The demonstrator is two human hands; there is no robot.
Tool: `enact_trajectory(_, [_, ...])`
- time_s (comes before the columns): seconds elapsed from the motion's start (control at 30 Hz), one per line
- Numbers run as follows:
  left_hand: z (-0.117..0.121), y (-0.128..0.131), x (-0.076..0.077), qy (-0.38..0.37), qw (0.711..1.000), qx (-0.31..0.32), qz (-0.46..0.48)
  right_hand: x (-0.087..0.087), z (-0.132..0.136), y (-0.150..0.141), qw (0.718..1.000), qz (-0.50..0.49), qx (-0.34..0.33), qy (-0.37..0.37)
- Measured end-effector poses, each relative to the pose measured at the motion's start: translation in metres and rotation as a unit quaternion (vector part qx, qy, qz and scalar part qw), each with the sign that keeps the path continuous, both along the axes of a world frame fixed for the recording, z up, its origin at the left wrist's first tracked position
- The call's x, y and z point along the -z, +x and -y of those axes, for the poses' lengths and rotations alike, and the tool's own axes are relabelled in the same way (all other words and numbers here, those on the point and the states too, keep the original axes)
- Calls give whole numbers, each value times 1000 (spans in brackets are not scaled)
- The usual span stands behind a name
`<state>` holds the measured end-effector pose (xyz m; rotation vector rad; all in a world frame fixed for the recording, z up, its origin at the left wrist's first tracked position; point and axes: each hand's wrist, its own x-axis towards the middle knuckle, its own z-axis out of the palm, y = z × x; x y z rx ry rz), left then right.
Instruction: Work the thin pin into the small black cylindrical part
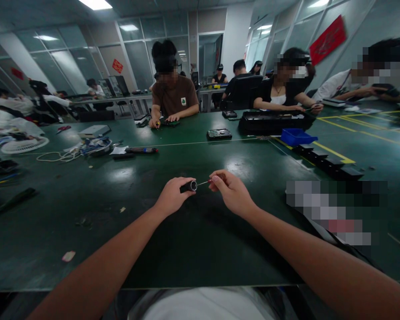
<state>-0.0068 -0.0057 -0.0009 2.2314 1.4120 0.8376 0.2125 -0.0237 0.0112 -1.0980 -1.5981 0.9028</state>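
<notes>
My left hand is closed around a short black cylinder. A round end with a pale metal ring faces right; what the cylinder is, I cannot make out. Between the fingers of my right hand is a small screwdriver with a reddish handle, mostly covered by the fingers. Its thin shaft points left and its tip is at the ringed end; whether it touches or goes inside is too small to tell. Both hands are held over the green table, close together.
Beyond my hands lie a hard drive, a pen-shaped electric tool and a tangle of cables. To the right stand a blue bin and a long black case. Other people work across the table.
</notes>
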Motion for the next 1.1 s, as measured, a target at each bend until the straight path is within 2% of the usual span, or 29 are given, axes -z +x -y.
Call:
enact_trajectory(0.07, [1,1,-2,-5,1000,-2,-3,1,-1,0,1000,-10,-5,-8])
enact_trajectory(0.2, [2,1,-4,-7,1000,-7,-6,1,0,1,1000,2,28,-5])
enact_trajectory(0.4, [1,0,-2,-14,1000,-8,-2,-7,6,5,995,0,78,68])
enact_trajectory(0.6, [2,1,-4,-17,1000,-3,-1,-7,8,3,997,10,36,69])
enact_trajectory(0.73, [2,2,-5,-20,1000,-2,-2,-5,7,4,996,61,48,54])
enact_trajectory(0.97, [2,1,-5,-28,1000,-1,-10,-3,5,6,996,7,48,76])
enact_trajectory(1.1, [2,1,-4,-30,999,7,-10,-4,6,4,995,38,44,76])
